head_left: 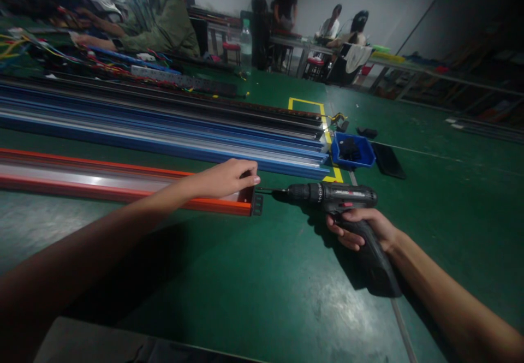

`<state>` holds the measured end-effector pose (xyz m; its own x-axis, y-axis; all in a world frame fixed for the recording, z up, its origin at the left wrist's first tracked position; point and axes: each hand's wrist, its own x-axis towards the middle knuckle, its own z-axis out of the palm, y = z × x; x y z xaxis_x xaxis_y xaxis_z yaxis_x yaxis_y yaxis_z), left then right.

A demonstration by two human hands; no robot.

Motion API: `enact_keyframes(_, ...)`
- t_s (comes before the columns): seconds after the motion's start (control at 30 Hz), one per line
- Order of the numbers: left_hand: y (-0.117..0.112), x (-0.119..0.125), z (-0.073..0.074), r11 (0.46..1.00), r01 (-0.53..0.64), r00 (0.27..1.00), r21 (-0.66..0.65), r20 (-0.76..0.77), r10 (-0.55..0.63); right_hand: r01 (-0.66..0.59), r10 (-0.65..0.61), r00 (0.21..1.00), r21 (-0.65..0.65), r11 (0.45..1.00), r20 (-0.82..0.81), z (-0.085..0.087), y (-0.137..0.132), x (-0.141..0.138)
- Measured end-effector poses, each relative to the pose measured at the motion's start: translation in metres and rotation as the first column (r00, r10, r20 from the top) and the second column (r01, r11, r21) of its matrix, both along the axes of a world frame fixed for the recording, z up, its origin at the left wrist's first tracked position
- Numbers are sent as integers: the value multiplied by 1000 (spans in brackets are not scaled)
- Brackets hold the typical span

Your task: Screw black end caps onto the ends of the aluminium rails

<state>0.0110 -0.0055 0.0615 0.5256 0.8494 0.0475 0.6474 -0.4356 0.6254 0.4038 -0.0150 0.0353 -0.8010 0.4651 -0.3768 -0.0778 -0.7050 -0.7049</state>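
Note:
My right hand (pixel 364 229) is wrapped round the grip of a black cordless drill (pixel 331 196). The drill lies level, its bit pointing left at the end of an orange metal channel (pixel 216 207). A dark slotted end cap (pixel 256 204) sits at that end, and the bit tip is at or very near it; contact is hard to tell. My left hand (pixel 231 178) rests over the channel's end with its fingers curled at the cap. Whatever the fingertips may grip there is hidden.
Long blue and black metal profiles (pixel 204 134) lie side by side beyond the channel. A blue bin (pixel 352 150) with black parts stands at their right end, beside a dark flat object (pixel 389 161). Wires, a plastic bottle (pixel 246 46) and a co-worker in a green jacket (pixel 164 19) are farther back.

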Motion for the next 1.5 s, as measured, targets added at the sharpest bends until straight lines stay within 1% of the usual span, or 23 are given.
enact_keyframes(0.43, 1, 0, 1, 1000, 8, 1000, -11, 2, -8, -39, 40, 999, 27, 999, -33, -3, 2, 0)
enact_keyframes(1.07, 2, 0, -2, 999, 30, 999, 16, -34, -29, -29, 29, 999, 17, 999, -21, -4, 2, 1)
enact_keyframes(1.27, 2, 1, -1, 999, 45, 999, 15, -3, -45, -33, 33, 999, 8, 999, -10, -2, 2, 1)
enact_keyframes(1.5, 1, 1, 1, 999, 32, 999, -3, 3, -32, -18, 18, 1000, -7, 1000, -7, -2, 1, 1)
